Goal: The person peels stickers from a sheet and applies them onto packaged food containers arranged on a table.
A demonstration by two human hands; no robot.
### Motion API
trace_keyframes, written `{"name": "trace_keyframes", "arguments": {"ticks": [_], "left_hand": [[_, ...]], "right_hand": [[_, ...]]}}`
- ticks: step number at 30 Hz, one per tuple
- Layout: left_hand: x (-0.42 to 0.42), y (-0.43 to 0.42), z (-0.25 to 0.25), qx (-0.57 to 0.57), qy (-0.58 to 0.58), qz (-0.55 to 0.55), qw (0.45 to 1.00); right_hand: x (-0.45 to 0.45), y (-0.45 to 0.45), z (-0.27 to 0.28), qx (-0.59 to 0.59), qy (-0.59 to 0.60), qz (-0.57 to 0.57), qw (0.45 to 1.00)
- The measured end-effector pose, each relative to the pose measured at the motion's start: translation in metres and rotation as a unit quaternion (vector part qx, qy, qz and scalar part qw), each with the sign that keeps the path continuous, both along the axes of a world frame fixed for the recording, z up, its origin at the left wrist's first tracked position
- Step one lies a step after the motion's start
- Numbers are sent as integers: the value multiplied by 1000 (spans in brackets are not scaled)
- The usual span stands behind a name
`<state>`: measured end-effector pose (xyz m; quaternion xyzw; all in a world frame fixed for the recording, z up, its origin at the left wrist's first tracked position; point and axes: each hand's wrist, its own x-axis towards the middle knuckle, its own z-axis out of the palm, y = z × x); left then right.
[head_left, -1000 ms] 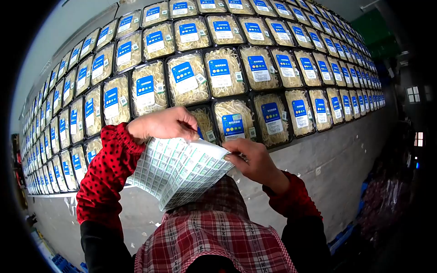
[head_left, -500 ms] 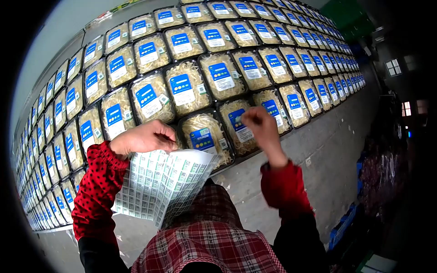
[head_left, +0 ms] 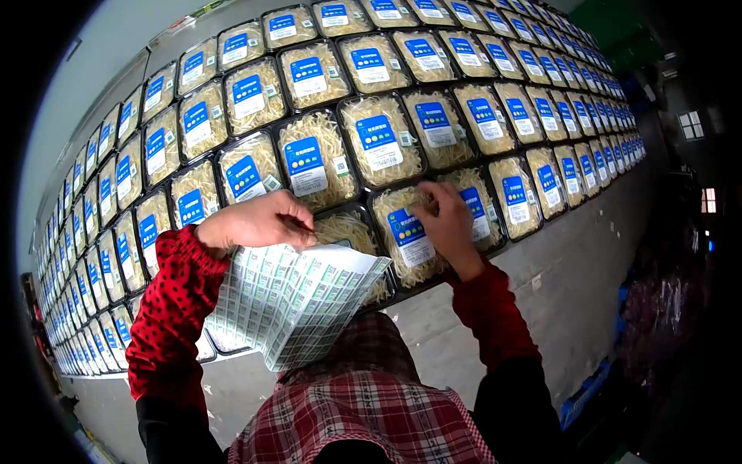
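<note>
My left hand (head_left: 263, 220) pinches the top edge of a sheet of small green-and-white stickers (head_left: 290, 298) printed with square codes. The sheet hangs tilted toward me, its lower part folded. Over the upper right part of a black tray of bean sprouts (head_left: 417, 271) is my right hand (head_left: 452, 228), its fingers pressed together. Whether a sticker is between these fingertips is hidden. That tray has a blue-and-white label (head_left: 410, 236). Left of it, another sprout tray (head_left: 348, 228) is partly covered by the sheet and my left hand.
Rows of similar sprout trays (head_left: 379, 139) fill the surface ahead, many with a small code sticker beside the label. Grey floor (head_left: 525, 286) lies at the near right, with a blue crate (head_left: 585, 398) at its far side. My plaid apron (head_left: 363, 417) is below.
My right hand has come down onto the tray's upper right, where it was hovering with a small pale piece at its fingertips. My left hand and the sheet have shifted slightly right.
</note>
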<state>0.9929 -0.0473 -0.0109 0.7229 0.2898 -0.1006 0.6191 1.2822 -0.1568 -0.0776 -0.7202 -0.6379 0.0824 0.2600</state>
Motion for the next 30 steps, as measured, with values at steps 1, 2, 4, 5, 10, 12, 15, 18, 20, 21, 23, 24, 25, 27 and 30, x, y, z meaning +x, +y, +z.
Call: {"name": "trace_keyframes", "arguments": {"ticks": [1,2,4,5,10,12,15,18,20,21,23,24,25,27,30], "left_hand": [[3,3,0,-9,-1,8,1000],[5,2,-2,-23,0,13,1000],[9,3,-2,-34,3,15,999],[10,5,-1,-35,1,19,999],[6,10,0,9,7,29,1000],[9,12,2,15,-6,14,1000],[17,9,12,7,-13,-7,1000],[26,7,16,1,-10,-4,1000],[31,5,14,-2,-26,5,1000],[34,5,15,-1,-20,9,1000],[41,12,13,5,-15,8,1000],[44,15,11,5,-16,11,1000],[48,19,12,-1,-15,22,1000],[62,22,17,-11,-4,38,999],[78,29,12,-18,-16,29,999]], "right_hand": [[-3,-1,10,-3,131,114,985],[-6,-8,19,-11,259,222,940],[-22,-23,35,-62,275,253,926],[-27,-27,40,-106,283,288,909],[-30,-41,50,-32,284,280,917],[-29,-47,57,17,198,295,935],[-30,-62,67,64,158,277,946],[-32,-71,82,111,149,262,947],[-22,-74,85,104,112,278,948],[-12,-70,88,83,189,263,943],[26,-55,81,-28,310,134,941],[54,-39,65,-40,408,5,912],[92,-19,54,-76,304,-35,949],[131,1,24,-111,308,-87,941],[143,11,-4,-155,258,-75,951]]}}
